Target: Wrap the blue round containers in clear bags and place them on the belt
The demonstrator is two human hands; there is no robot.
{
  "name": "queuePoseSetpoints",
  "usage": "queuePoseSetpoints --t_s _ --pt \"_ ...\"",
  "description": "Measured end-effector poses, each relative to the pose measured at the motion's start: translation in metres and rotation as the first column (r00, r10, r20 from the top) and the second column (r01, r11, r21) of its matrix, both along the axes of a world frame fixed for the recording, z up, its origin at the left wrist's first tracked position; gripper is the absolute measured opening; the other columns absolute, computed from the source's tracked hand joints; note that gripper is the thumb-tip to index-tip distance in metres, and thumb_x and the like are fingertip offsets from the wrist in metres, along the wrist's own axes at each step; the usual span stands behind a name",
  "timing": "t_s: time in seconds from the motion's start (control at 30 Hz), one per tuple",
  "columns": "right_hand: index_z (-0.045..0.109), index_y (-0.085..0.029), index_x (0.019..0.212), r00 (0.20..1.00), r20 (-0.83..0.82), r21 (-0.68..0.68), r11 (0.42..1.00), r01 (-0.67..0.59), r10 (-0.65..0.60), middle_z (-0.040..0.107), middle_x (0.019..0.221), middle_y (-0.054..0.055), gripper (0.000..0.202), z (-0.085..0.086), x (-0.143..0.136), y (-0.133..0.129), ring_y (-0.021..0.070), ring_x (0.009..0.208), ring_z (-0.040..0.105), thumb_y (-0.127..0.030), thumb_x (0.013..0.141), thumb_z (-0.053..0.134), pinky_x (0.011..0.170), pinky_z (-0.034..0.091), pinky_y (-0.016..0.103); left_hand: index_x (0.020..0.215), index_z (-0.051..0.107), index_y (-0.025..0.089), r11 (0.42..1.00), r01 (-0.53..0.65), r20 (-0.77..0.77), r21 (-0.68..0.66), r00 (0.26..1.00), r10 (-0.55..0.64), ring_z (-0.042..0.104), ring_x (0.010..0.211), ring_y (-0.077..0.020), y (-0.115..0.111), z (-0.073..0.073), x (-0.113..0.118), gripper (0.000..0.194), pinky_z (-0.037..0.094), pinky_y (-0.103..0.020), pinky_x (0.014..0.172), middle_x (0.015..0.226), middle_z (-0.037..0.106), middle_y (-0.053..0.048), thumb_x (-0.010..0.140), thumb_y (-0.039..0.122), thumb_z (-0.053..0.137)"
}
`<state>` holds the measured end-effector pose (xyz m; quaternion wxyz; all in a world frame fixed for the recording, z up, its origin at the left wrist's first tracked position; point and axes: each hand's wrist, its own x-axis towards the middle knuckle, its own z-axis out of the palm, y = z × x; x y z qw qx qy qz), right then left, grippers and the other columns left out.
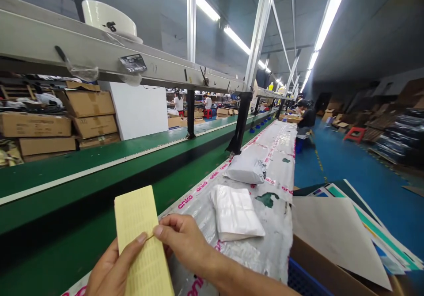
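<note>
A stack of yellow printed paper slips (141,225) stands tilted at the lower centre-left. My left hand (115,265) is closed around its lower part, thumb lying across the front. At the right edge of the stack, my right hand (185,238) pinches a thin band that runs across the slips near the left thumb. To the right, a bundle of white plastic bags (236,212) lies on the plastic-covered table (278,216). Behind it rests a grey-white plastic package (245,168).
A green conveyor (89,185) runs along the left under a metal rail (159,62). Cardboard boxes (91,104) stand beyond it. Right of the table, an open box holds large sheets (338,229). A seated person (307,115) is farther back.
</note>
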<state>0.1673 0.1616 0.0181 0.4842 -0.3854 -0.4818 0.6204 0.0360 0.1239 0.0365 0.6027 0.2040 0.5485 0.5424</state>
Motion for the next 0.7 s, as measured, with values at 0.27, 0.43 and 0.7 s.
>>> queuePoseSetpoints --t_s 0.27,0.43,0.7 --pt "0.061 -0.017 0.073 0.998 0.003 0.042 0.997 -0.066 0.066 0.056 0.062 -0.003 0.040 -0.003 0.003 -0.006 0.0110 0.054 0.048 -0.055 0.075 0.073 0.053 0.038 0.022 0.110 0.066 0.019 0.979 0.029 0.018 0.199 0.999 -0.033 0.072 0.069 -0.0227 -0.006 -0.007 0.003 0.057 0.055 -0.027 0.059 0.083 0.076 -0.005 0.065 0.045 0.088" --pt "0.059 -0.017 0.074 0.994 0.014 0.044 0.993 -0.107 0.106 0.057 0.063 -0.001 0.039 -0.003 0.003 -0.008 0.0123 0.055 0.051 -0.053 0.079 0.072 0.053 0.039 0.023 0.107 0.066 0.016 0.971 0.044 -0.014 0.235 0.999 -0.042 0.071 0.069 -0.0218 -0.008 -0.006 0.003 0.051 0.055 -0.027 0.061 0.082 0.075 -0.007 0.071 0.046 0.085" --pt "0.064 -0.016 0.087 0.992 0.027 0.089 0.988 -0.123 0.121 0.063 0.072 0.001 0.034 -0.006 0.005 -0.008 0.0152 0.061 0.057 -0.049 0.086 0.068 0.057 0.044 0.026 0.107 0.068 0.013 0.969 0.090 -0.092 0.229 0.993 -0.071 0.071 0.069 -0.0232 -0.008 -0.010 -0.002 0.053 0.053 -0.028 0.061 0.084 0.076 -0.010 0.073 0.050 0.084"
